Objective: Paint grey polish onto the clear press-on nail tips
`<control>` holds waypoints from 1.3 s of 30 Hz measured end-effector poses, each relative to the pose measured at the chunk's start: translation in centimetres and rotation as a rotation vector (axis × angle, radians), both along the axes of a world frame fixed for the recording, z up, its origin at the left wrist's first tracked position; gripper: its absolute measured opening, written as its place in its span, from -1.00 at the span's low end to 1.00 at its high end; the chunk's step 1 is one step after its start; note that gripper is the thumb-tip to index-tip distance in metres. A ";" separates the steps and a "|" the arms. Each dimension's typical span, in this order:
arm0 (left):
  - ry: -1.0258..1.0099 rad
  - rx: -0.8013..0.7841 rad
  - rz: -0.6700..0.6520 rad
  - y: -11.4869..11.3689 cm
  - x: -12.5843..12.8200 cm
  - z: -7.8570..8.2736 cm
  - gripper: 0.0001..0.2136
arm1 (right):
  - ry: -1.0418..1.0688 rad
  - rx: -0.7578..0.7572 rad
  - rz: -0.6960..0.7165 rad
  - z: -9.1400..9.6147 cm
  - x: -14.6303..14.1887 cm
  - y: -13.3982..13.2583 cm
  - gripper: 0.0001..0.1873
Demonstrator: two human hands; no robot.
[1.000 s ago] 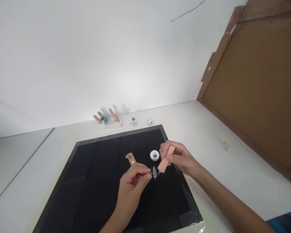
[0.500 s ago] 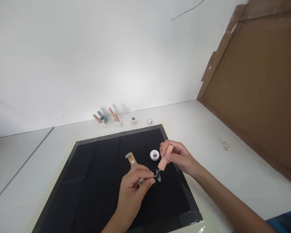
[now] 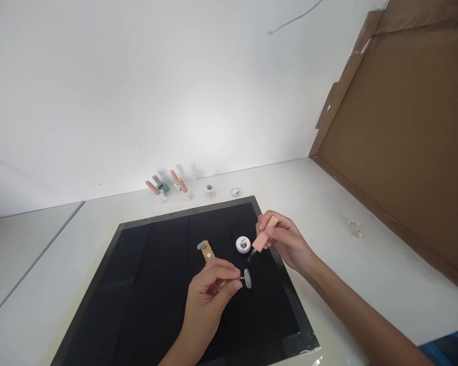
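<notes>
My left hand pinches a thin stick that carries a pale false nail tip over the black mat. My right hand grips a peach brush cap whose small brush points down-left, just above the nail tip and beside a small white jar. A wooden strip with a nail tip on its end lies on the mat behind my left hand.
At the back of the white table stand several small polish bottles and two small white pots against the wall. Two little rings lie at the right near a brown cardboard panel.
My right hand lifted the brush away from the nail tip, up and to the right, toward the white jar. My left hand kept the nail stick almost still.
</notes>
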State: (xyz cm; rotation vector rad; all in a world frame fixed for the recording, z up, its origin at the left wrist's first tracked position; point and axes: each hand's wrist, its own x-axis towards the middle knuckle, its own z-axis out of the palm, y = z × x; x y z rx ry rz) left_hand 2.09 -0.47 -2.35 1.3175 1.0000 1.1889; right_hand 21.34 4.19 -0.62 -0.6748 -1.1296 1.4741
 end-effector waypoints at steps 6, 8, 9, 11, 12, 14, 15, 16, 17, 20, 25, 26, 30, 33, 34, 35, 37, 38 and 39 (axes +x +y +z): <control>-0.057 -0.055 -0.004 0.0 0.2 0.5 -0.96 | 0.043 0.082 0.166 -0.2 0.0 -0.2 -0.87; -0.050 -0.055 -0.014 -0.1 0.1 0.4 -0.96 | 0.032 0.084 0.190 -0.3 -0.1 -0.1 -0.85; -0.046 -0.054 -0.021 -0.1 0.1 0.4 -0.96 | 0.024 0.078 0.198 -0.3 -0.1 -0.1 -0.85; -0.040 -0.052 -0.037 -0.1 0.1 0.3 -0.96 | 0.005 0.057 0.205 -0.3 -0.1 -0.1 -0.86; -0.040 -0.049 -0.043 -0.1 0.1 0.3 -0.96 | -0.001 0.043 0.200 -0.3 -0.2 0.0 -0.86; -0.050 -0.047 -0.052 -0.1 0.1 0.3 -0.95 | 0.000 0.010 0.172 -0.2 -0.2 0.0 -0.88; -0.058 -0.052 -0.054 -0.1 0.1 0.2 -0.95 | 0.002 -0.007 0.152 -0.2 -0.2 0.0 -0.88; -0.068 -0.061 -0.056 -0.1 0.2 0.2 -0.95 | 0.003 -0.022 0.129 -0.1 -0.2 0.0 -0.89; -0.081 -0.074 -0.056 -0.1 0.2 0.2 -0.96 | 0.004 -0.038 0.099 0.0 -0.3 0.0 -0.89; -0.131 -0.135 -0.046 -0.2 0.2 0.2 -0.98 | 0.008 -0.089 0.008 0.1 -0.3 0.0 -0.89; -0.206 -0.251 0.050 -0.1 0.1 0.3 -0.93 | 0.040 -0.112 -0.003 0.1 -0.2 0.1 -0.88; -0.220 -0.261 0.064 0.0 0.1 0.4 -0.93 | 0.038 -0.108 0.012 0.0 -0.2 0.1 -0.88; -0.274 -0.271 0.104 0.2 0.0 0.5 -0.89 | 0.030 -0.097 0.054 -0.1 -0.3 -0.1 -0.87; -0.309 -0.263 0.126 0.4 0.0 0.6 -0.87 | 0.027 -0.088 0.073 -0.2 -0.3 -0.2 -0.88; -0.318 -0.262 0.126 0.4 -0.1 0.6 -0.87 | 0.026 -0.084 0.080 -0.2 -0.3 -0.2 -0.88; -0.325 -0.263 0.122 0.4 -0.1 0.6 -0.87 | 0.026 -0.080 0.085 -0.2 -0.4 -0.2 -0.88; -0.337 -0.267 0.111 0.4 -0.1 0.6 -0.88 | 0.028 -0.072 0.092 -0.3 -0.4 -0.2 -0.88; -0.341 -0.270 0.104 0.4 -0.1 0.6 -0.88 | 0.027 -0.068 0.094 -0.3 -0.4 -0.2 -0.89; -0.347 -0.271 0.100 0.4 -0.1 0.7 -0.88 | 0.025 -0.062 0.095 -0.3 -0.4 -0.2 -0.89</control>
